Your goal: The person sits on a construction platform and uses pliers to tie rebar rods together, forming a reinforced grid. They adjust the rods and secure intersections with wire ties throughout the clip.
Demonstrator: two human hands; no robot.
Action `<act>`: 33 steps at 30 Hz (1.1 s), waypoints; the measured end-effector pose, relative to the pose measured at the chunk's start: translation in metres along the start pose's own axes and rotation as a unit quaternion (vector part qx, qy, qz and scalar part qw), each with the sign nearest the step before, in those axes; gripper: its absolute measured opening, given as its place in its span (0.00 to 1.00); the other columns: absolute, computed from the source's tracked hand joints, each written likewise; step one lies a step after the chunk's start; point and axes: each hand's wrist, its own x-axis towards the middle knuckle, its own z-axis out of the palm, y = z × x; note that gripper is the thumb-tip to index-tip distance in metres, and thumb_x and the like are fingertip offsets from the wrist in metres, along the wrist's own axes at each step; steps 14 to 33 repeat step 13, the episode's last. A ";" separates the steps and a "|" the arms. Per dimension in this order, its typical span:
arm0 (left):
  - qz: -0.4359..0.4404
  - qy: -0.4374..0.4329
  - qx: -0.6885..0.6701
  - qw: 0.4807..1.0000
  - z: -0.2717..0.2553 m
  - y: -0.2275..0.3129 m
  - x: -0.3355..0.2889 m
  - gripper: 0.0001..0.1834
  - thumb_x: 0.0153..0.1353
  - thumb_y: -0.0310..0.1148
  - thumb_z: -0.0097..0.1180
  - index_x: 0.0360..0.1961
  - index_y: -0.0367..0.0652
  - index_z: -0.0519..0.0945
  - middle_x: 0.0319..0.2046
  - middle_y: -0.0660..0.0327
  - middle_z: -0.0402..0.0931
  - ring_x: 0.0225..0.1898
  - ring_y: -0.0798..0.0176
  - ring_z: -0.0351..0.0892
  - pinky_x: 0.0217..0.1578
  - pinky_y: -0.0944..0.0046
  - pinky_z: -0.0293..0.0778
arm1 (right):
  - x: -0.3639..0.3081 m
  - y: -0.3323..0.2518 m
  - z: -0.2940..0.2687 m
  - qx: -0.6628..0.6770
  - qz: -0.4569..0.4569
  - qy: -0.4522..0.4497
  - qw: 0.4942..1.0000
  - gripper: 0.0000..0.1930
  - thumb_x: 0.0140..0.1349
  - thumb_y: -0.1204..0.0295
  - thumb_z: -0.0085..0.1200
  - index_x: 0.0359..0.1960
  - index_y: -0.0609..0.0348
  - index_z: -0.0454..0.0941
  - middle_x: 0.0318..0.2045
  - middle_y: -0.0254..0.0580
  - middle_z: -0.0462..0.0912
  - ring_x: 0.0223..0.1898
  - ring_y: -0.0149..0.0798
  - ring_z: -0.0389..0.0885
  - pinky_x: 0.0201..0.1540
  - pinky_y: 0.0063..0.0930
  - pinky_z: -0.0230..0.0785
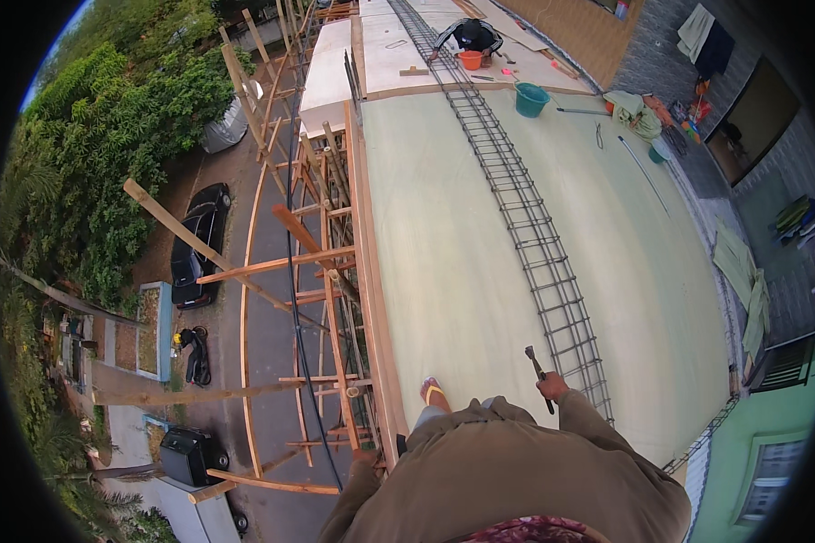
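In my right hand (553, 387) is a hammer (535, 361), its head pointing up and away from me and the fingers wrapped round the handle. Just to the right of that hand runs a long rebar cage (536, 237), lying on the pale green deck (435, 235) and stretching to the far end. My left hand (369, 459) hangs low at the deck's left edge, beside the wooden edge board (378, 344). Its fingers are too small and partly hidden to make out. One sandalled foot (433, 392) stands on the deck.
Timber scaffolding (321, 258) rises along the left drop, above a road with parked cars (199, 244). A crouching co-worker (469, 38) is beside an orange bucket (470, 60) at the far end. A green bucket (532, 100) and metal rods (643, 172) lie toward the right wall.
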 end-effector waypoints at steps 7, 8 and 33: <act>0.103 0.075 -0.084 0.988 -0.095 0.255 0.115 0.20 0.60 0.43 0.63 0.45 0.37 0.86 0.42 0.45 0.85 0.47 0.44 0.83 0.49 0.47 0.78 | 0.042 -0.013 -0.024 0.141 -0.002 0.015 0.990 0.12 0.60 0.68 0.58 0.26 0.67 0.76 0.21 0.46 0.80 0.22 0.41 0.78 0.28 0.42 0.70; 0.140 0.081 -0.078 0.984 -0.109 0.294 0.119 0.20 0.60 0.43 0.63 0.45 0.37 0.85 0.42 0.45 0.85 0.47 0.44 0.84 0.49 0.48 0.78 | 0.050 -0.002 -0.019 0.135 0.014 0.006 0.991 0.12 0.60 0.68 0.58 0.26 0.67 0.76 0.21 0.45 0.80 0.22 0.40 0.79 0.27 0.40 0.70; 0.263 0.087 -0.079 0.958 -0.137 0.452 0.069 0.18 0.62 0.41 0.61 0.46 0.38 0.85 0.42 0.45 0.85 0.47 0.47 0.84 0.52 0.49 0.77 | 0.072 0.037 -0.022 0.118 0.128 -0.072 0.982 0.12 0.59 0.70 0.58 0.29 0.70 0.79 0.23 0.47 0.82 0.27 0.40 0.84 0.30 0.38 0.75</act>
